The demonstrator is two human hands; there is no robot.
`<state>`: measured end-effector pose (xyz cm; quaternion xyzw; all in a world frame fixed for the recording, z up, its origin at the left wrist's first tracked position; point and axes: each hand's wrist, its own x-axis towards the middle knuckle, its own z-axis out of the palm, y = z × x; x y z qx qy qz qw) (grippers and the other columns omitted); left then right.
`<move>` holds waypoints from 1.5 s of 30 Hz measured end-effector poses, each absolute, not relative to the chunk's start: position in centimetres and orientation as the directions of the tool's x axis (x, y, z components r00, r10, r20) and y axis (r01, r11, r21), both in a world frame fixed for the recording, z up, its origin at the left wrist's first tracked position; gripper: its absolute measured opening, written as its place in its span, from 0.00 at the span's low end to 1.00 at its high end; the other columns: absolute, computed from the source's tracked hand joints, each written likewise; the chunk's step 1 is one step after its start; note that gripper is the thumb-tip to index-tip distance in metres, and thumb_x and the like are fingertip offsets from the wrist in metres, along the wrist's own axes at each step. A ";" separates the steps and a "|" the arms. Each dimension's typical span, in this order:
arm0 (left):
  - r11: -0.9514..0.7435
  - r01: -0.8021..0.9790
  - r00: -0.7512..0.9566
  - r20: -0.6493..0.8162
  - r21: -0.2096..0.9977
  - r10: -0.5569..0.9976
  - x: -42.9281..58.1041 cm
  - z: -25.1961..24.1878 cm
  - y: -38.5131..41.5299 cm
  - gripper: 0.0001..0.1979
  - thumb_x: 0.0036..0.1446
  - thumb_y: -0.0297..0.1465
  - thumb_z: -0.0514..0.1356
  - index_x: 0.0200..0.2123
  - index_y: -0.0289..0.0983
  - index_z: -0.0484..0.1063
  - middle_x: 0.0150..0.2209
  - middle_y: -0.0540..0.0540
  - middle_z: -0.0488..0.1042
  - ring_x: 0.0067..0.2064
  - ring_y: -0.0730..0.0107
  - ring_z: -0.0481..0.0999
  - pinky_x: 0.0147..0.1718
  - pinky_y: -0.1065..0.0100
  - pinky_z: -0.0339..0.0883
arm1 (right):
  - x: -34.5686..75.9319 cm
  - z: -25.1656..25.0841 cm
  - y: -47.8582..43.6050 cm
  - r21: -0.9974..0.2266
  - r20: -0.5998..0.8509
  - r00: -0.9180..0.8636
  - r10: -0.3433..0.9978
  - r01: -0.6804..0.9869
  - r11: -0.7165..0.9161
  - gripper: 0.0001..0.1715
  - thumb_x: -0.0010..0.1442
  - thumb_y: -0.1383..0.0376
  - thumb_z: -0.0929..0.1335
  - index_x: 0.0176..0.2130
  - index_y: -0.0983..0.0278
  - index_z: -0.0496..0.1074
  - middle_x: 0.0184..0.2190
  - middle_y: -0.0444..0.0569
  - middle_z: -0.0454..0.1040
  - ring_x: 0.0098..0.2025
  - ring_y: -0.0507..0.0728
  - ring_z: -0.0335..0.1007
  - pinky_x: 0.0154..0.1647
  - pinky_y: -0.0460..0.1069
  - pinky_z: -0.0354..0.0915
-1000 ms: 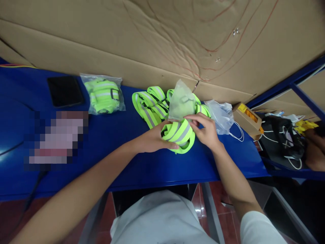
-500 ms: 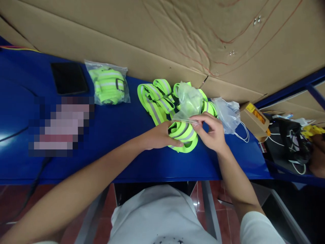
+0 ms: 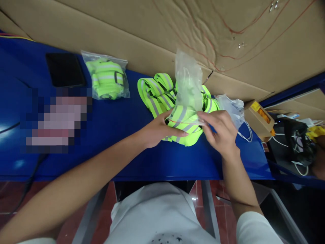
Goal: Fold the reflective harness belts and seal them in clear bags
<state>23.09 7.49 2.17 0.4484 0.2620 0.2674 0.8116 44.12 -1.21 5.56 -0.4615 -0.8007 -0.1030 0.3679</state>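
Observation:
My left hand (image 3: 162,129) grips a folded bundle of neon-yellow reflective strap (image 3: 186,135) with a grey stripe, thumb along its front. A clear zip bag (image 3: 189,79) stands up over the bundle, its open mouth toward me and partly around the folded strap. With thumb and fingers my right hand (image 3: 219,130) pinches the bag's right edge by the mouth. Loose loops of the same reflective strap (image 3: 153,93) lie just behind my hands, partly hidden by the bag.
On the blue table (image 3: 106,145), a packed bag of reflective strap (image 3: 108,79) lies left, beside a black tablet-like slab (image 3: 64,69). A crumpled clear bag (image 3: 232,110) and a small cardboard box (image 3: 259,120) sit right. A cardboard wall (image 3: 122,30) closes the back.
The bag's mouth has come down over part of the folded strap, and its body now stands taller. My right hand has shifted slightly right, still pinching the edge.

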 end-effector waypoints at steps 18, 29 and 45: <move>0.147 -0.237 0.592 0.022 0.960 0.806 23.0 1.9 7.7 0.25 0.41 0.35 0.79 0.45 0.40 0.82 0.47 0.44 0.84 0.53 0.46 0.82 0.56 0.52 0.76 | 41.8 2.3 0.8 -0.955 0.198 0.145 0.970 0.253 0.157 0.27 0.56 0.44 0.76 0.48 0.57 0.77 0.45 0.47 0.81 0.45 0.58 0.78 0.47 0.54 0.76; 0.010 -0.148 0.489 0.064 0.989 0.870 23.9 2.0 6.2 0.25 0.41 0.36 0.79 0.44 0.40 0.80 0.52 0.45 0.83 0.57 0.50 0.79 0.60 0.55 0.73 | 40.0 1.7 0.1 -0.838 0.355 0.392 0.848 0.537 0.103 0.23 0.59 0.51 0.76 0.50 0.59 0.83 0.38 0.47 0.83 0.39 0.59 0.78 0.43 0.54 0.75; 0.182 -0.239 0.616 0.005 0.954 0.787 23.7 0.7 6.9 0.30 0.44 0.33 0.79 0.53 0.40 0.79 0.55 0.43 0.82 0.59 0.47 0.79 0.58 0.53 0.75 | 43.1 4.4 0.5 -0.814 0.347 0.267 0.899 0.561 0.148 0.18 0.65 0.52 0.73 0.33 0.64 0.78 0.29 0.44 0.77 0.30 0.50 0.70 0.35 0.47 0.64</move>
